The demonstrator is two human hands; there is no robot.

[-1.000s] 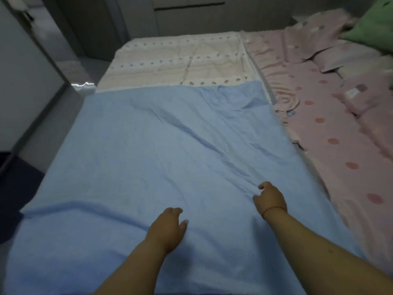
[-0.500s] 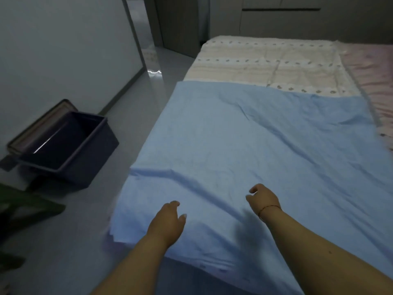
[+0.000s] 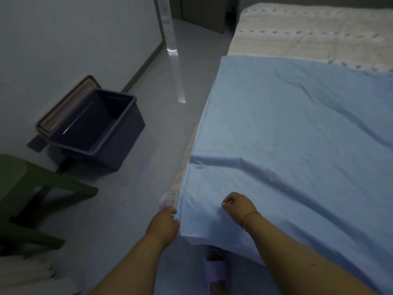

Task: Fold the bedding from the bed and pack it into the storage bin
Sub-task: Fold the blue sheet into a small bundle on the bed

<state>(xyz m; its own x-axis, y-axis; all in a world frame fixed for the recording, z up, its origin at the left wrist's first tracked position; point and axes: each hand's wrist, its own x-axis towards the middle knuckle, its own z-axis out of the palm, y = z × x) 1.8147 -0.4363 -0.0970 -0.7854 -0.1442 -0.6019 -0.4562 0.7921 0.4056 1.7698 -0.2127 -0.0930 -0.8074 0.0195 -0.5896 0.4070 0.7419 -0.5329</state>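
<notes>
A light blue sheet [image 3: 287,133] lies spread flat over the bed, its near left corner hanging at the mattress edge. My left hand [image 3: 164,220] is closed at that corner, pinching the sheet's left edge. My right hand [image 3: 239,206] rests a little to the right with its fingers curled onto the blue fabric. A dark purple storage bin [image 3: 95,128] stands open on the floor to the left, by the wall, with nothing visible inside.
A beige patterned mattress cover [image 3: 308,33] shows beyond the sheet. The bin's lid [image 3: 63,109] leans behind it against the wall. A green stool [image 3: 32,188] stands at the near left. My foot in a purple slipper [image 3: 217,271] is below the bed's corner.
The view has swung left, bringing the bin and stool into sight. Both hands moved from the middle of the sheet to its near left corner and closed on the fabric.
</notes>
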